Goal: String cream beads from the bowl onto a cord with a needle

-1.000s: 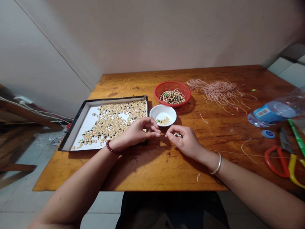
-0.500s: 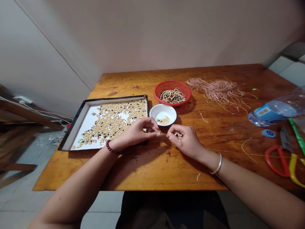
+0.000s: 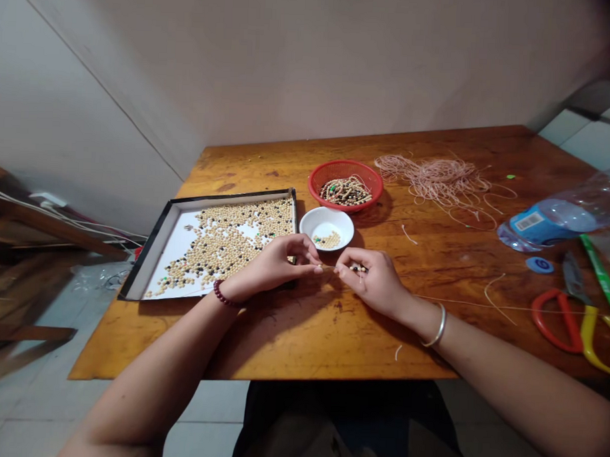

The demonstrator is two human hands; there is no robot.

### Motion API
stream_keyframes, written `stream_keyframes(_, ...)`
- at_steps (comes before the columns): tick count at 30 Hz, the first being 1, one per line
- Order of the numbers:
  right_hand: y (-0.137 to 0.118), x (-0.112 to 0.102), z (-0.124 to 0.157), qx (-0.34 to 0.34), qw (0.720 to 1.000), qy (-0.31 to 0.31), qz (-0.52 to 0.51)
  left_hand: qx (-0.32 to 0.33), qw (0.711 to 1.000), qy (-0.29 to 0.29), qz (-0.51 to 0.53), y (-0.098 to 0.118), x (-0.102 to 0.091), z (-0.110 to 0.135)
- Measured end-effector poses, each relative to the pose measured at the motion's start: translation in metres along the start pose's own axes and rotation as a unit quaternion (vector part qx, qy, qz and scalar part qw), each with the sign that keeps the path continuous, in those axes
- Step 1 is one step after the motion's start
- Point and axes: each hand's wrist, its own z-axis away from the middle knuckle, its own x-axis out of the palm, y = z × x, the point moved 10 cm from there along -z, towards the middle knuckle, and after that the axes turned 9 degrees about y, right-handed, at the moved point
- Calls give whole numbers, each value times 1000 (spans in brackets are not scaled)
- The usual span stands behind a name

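My left hand (image 3: 278, 262) and my right hand (image 3: 373, 277) meet fingertip to fingertip over the wooden table (image 3: 301, 335), just in front of a small white bowl (image 3: 328, 226) holding a few beads. The left hand pinches a small bead at its fingertips. The right hand is closed on a thin cord (image 3: 482, 304) with several beads threaded on it; the cord trails off to the right across the table. A shallow black-rimmed tray (image 3: 159, 247) of loose beige and dark beads lies to the left of my left hand.
A red basket (image 3: 345, 176) of strung beads stands behind the bowl. A tangle of pink cord (image 3: 437, 176) lies at the back right. At the right edge are a plastic bottle (image 3: 555, 220), a blue cap (image 3: 539, 265), and red and yellow scissors (image 3: 572, 321).
Both hands stay pinched together at the same spot; only the fingertips shift slightly. The camera view drifted a little.
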Motion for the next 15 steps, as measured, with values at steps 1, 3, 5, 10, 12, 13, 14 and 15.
stream_keyframes(1,1,0,0,2,1000,-1,2,1,1000,-1,2,0,0,0)
stream_keyframes(3,2,1,0,7,1000,-5,4,4,1000,0,7,1,0,0)
stream_keyframes(5,5,2,0,13,1000,-12,3,7,1000,3,6,3,0,0)
stream_keyframes(10,12,11,1,44,997,-42,-38,11,1000,7,-28,8,2,1)
stream_keyframes(12,15,16,0,65,993,-55,-83,16,999,0,-39,9,5,2)
stream_keyframes(13,16,19,0,78,989,-64,-112,18,999,-3,-42,10,6,3)
stream_keyframes(14,18,23,0,93,983,-72,-143,20,999,-3,-45,11,6,3)
stream_keyframes(15,19,26,0,109,976,-81,-173,20,999,-1,-48,11,6,4)
